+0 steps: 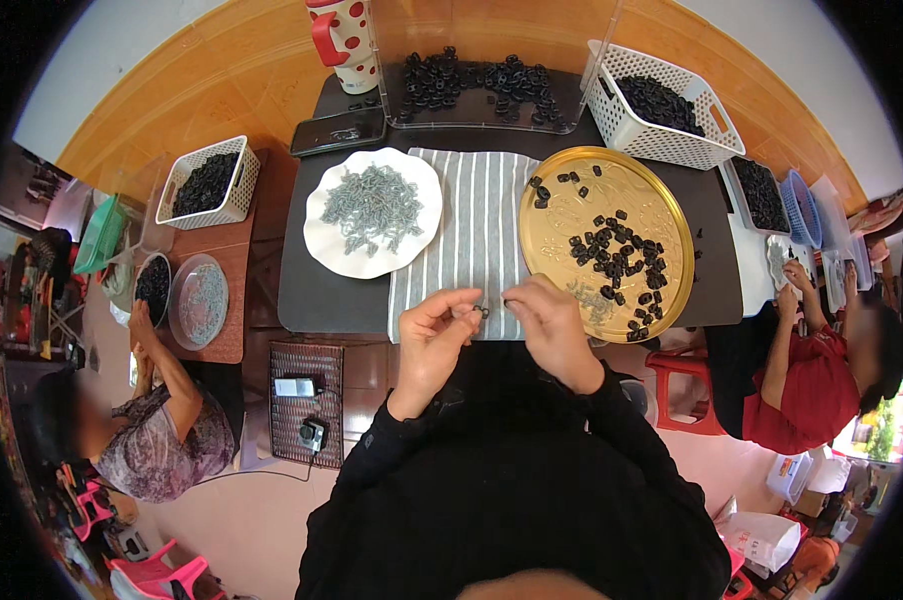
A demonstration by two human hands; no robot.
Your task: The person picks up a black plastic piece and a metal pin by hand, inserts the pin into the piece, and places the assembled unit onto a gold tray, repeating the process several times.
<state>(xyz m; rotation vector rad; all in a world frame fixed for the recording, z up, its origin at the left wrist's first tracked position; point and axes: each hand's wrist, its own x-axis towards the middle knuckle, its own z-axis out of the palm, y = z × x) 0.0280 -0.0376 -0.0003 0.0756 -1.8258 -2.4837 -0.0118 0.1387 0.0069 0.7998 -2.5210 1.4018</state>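
My left hand point(434, 338) is over the front of the grey-and-white striped cloth point(472, 220), thumb and fingers pinching a small dark ring-like part point(483, 311). Just to its right, my right hand point(557, 335) has its fingertips pressed together; whatever they hold is too small to make out. Beyond the left hand lies a white scalloped plate point(324, 250) heaped with small grey metal pieces point(372, 205). Close by the right hand is a round gold tray point(562, 225) with loose black parts point(612, 250) and a little pile of metal bits point(592, 300).
At the back stand a clear bin point(482, 125) of black parts, a phone point(339, 131), a dotted tumbler point(350, 50) and a white basket point(712, 150). Co-workers sit at left point(157, 440) and right point(812, 375). A red stool point(684, 395) is below the table's right side.
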